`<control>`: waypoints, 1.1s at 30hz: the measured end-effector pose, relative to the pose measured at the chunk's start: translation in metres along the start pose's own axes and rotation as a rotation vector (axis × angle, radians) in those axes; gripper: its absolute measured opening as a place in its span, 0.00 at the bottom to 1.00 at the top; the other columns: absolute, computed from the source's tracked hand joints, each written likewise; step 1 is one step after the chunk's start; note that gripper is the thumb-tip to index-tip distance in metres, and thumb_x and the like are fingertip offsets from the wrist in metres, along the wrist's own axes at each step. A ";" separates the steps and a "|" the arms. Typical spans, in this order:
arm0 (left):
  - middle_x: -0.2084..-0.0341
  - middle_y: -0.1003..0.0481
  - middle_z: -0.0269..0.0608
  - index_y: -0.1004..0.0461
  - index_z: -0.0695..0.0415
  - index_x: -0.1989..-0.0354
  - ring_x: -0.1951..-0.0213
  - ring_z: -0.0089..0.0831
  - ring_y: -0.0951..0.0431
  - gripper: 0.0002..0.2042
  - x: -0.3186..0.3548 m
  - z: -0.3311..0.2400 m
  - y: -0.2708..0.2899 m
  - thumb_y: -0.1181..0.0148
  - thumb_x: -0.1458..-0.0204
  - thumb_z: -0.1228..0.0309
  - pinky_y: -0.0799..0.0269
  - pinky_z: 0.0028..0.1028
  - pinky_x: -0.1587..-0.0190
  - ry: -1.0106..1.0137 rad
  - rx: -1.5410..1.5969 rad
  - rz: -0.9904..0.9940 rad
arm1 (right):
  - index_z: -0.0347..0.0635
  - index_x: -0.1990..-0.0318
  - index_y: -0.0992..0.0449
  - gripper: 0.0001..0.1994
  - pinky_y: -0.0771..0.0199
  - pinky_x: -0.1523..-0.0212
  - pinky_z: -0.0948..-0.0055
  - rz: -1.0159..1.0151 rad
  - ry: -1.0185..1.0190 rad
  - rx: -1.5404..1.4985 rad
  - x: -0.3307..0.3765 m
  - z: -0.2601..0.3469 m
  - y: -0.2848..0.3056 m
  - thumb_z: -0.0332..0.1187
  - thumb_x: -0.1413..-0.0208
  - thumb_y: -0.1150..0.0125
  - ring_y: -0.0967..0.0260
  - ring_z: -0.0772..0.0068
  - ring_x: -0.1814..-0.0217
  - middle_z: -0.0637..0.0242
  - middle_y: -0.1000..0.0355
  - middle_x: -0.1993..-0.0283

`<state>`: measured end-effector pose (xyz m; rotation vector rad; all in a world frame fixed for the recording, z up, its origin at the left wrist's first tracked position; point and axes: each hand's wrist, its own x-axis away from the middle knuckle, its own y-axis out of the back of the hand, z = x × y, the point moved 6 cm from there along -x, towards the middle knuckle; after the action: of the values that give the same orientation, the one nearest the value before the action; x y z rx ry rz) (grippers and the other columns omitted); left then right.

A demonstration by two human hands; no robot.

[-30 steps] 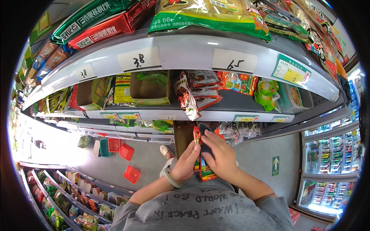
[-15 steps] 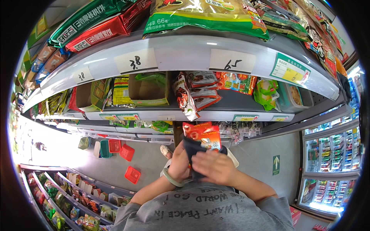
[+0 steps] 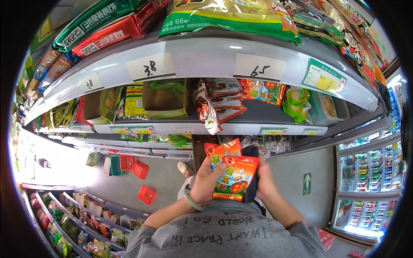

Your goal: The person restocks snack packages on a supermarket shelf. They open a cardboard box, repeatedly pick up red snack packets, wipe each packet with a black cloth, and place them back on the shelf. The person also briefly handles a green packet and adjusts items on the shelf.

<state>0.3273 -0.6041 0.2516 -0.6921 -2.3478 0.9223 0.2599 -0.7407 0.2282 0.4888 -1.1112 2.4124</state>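
My left hand (image 3: 205, 182) is closed on two red-and-orange snack packets, its thumb pressing on them. The front snack packet (image 3: 234, 180) overlaps the one behind, whose top (image 3: 223, 149) leans to the left. Against their right side is a dark cloth (image 3: 253, 185), gripped by my right hand (image 3: 266, 182), which is slightly blurred and has its fingers partly hidden behind the cloth. Both hands are in front of my grey shirt, below the shelf edge. Straight ahead on the lower shelf lie silver-and-red packets (image 3: 217, 101) and similar orange packets (image 3: 264, 91).
The curved upper shelf (image 3: 206, 53) carries large snack bags and juts out above my hands. An opened carton (image 3: 165, 103) and a clear plastic tub (image 3: 333, 105) share the lower shelf. Red baskets (image 3: 140, 169) lie on the floor at left. Lit drink coolers (image 3: 365, 172) line the right.
My right hand has moved right with the dark cloth, off the front of the packets. The two packets now show spread apart in my left hand.
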 end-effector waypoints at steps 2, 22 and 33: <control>0.48 0.26 0.41 0.36 0.58 0.42 0.49 0.30 0.23 0.14 0.001 -0.001 0.002 0.52 0.34 0.70 0.25 0.33 0.46 0.039 -0.001 -0.019 | 0.35 0.36 0.40 0.26 0.25 0.49 0.71 0.131 0.200 0.331 0.011 0.003 -0.010 0.32 0.39 0.40 0.26 0.73 0.50 0.59 0.26 0.48; 0.43 0.29 0.45 0.35 0.63 0.39 0.42 0.32 0.29 0.19 0.007 -0.014 0.014 0.58 0.33 0.66 0.36 0.34 0.37 0.354 0.220 0.448 | 0.45 0.49 0.22 0.23 0.90 0.31 0.37 0.677 1.142 1.445 0.044 0.055 -0.083 0.48 0.49 0.37 0.39 0.57 0.29 0.71 0.24 0.43; 0.33 0.40 0.48 0.50 0.60 0.29 0.33 0.42 0.38 0.27 -0.001 -0.029 -0.013 0.66 0.31 0.56 0.44 0.45 0.31 0.393 0.238 0.318 | 0.37 0.51 0.23 0.24 0.74 0.26 0.46 0.632 0.994 1.041 0.037 0.068 -0.043 0.49 0.42 0.45 0.36 0.55 0.31 0.62 0.22 0.48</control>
<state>0.3427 -0.5990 0.2790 -1.0576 -1.7820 1.0657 0.2599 -0.7595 0.3149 -0.8683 0.5395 2.9631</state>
